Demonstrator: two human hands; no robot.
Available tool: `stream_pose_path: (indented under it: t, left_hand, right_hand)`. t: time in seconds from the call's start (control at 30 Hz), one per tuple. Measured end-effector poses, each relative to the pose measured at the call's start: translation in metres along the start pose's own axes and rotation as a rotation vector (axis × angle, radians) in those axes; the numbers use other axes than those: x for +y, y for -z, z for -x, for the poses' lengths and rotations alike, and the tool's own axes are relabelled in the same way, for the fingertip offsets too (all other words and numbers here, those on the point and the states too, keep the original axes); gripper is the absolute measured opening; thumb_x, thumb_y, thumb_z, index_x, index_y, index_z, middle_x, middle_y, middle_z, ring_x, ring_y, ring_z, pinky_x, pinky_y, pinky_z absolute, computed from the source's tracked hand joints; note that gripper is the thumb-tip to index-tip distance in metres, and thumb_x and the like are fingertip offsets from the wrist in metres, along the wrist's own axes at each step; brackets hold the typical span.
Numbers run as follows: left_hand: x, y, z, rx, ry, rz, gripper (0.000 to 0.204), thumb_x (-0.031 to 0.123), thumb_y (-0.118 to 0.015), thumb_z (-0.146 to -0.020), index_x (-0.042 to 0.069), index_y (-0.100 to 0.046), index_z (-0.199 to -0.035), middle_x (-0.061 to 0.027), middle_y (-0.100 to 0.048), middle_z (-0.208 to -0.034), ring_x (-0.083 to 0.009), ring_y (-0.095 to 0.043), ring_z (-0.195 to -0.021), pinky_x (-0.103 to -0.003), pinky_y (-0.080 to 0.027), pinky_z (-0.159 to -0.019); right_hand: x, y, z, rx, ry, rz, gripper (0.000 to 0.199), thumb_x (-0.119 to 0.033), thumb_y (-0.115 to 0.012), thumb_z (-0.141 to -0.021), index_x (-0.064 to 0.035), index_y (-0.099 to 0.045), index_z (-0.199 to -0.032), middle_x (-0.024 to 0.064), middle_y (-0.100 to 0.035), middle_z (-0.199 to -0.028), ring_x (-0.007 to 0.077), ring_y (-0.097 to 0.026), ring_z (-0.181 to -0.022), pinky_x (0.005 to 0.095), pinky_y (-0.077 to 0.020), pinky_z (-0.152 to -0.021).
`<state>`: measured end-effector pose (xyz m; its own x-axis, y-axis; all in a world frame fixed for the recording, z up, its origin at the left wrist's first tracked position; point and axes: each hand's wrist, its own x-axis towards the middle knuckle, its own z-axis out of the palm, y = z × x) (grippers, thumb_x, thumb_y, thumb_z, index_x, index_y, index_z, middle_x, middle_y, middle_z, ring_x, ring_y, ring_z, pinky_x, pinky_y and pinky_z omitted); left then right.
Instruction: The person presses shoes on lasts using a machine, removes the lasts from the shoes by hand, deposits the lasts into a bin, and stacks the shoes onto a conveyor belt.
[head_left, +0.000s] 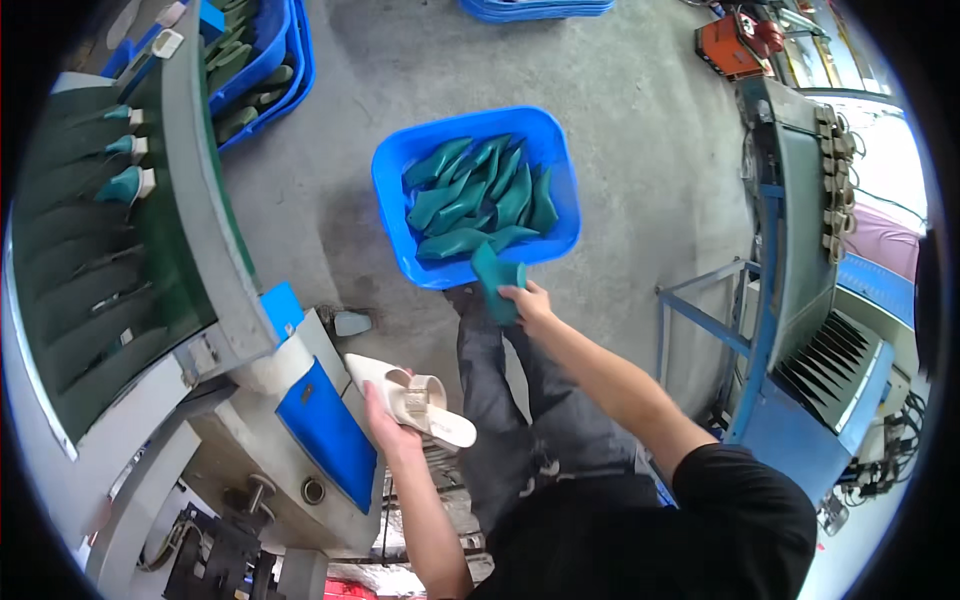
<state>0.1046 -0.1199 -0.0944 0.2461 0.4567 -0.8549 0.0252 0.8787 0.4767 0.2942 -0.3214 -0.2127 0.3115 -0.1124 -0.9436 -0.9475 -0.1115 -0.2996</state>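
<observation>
Right now the left hand [385, 420] grips a cream sandal [415, 400] near the machine [200, 330], while the right hand [525, 300] pinches a teal shoe last [497, 280] over the blue bin's [390, 190] near rim, where a loose pinch could drop it onto the floor [650, 180].

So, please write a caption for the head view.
Left hand holds cream sandal; right hand lifts teal plastic shoe last over blue tub.

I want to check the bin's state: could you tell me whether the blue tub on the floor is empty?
No, the blue tub holds a pile of teal shoe lasts, and the right hand grips one at its near rim.
</observation>
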Motion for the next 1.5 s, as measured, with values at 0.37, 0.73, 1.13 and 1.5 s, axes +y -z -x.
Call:
stream_pose_path:
  t: [0.37, 0.73, 1.13, 1.5]
  left_hand:
    - [-0.034, -0.130, 0.007, -0.141, 0.158, -0.172, 0.052, 0.044, -0.054, -0.096, 0.000, -0.052, -0.125, -0.0153, -0.064, -0.110, -0.0305, -0.063, -0.104, -0.044, -0.052, -0.091]
    - [-0.198, -0.427, 0.195, -0.692, 0.354, -0.428, 0.063, 0.045, -0.049, -0.098, 0.003, -0.038, -0.144, -0.0234, -0.050, -0.135, -0.0346, -0.052, -0.123, -0.047, -0.041, -0.106]
    - [-0.275, -0.347, 0.072, -0.363, -0.132, -1.665, 0.043, 0.008, -0.064, -0.090, 0.002, -0.054, -0.132, -0.0101, -0.064, -0.103, -0.0213, -0.061, -0.087, -0.034, -0.053, -0.073]
    - [-0.292, -0.283, 0.188, -0.268, -0.020, -1.237, 0.058, 0.014, -0.066, -0.090, 0.008, -0.043, -0.142, -0.0102, -0.061, -0.116, -0.0223, -0.061, -0.106, -0.037, -0.050, -0.087]
  right_hand:
    - [-0.015, 0.037, 0.020, -0.527, -0.134, -0.335, 0.039, -0.012, -0.062, -0.091, -0.0011, -0.054, -0.128, 0.0053, -0.068, -0.099, 0.0097, -0.059, -0.071, 0.0251, -0.0467, -0.061]
    - [-0.166, 0.427, 0.176, 0.129, 1.068, -0.328, 0.033, -0.014, -0.066, -0.091, -0.0038, -0.061, -0.123, 0.0041, -0.065, -0.112, 0.0152, -0.060, -0.103, 0.0325, -0.0500, -0.089]
    - [-0.312, 1.083, -0.082, 1.029, 0.894, -1.039, 0.030, -0.012, -0.063, -0.082, -0.0011, -0.064, -0.110, 0.0075, -0.068, -0.100, 0.0164, -0.063, -0.089, 0.0319, -0.0505, -0.078]
    - [-0.294, 0.970, -0.043, 1.233, 0.917, -0.717, 0.050, -0.014, -0.066, -0.088, -0.0007, -0.052, -0.134, 0.0118, -0.068, -0.108, 0.0176, -0.064, -0.088, 0.0280, -0.0514, -0.076]
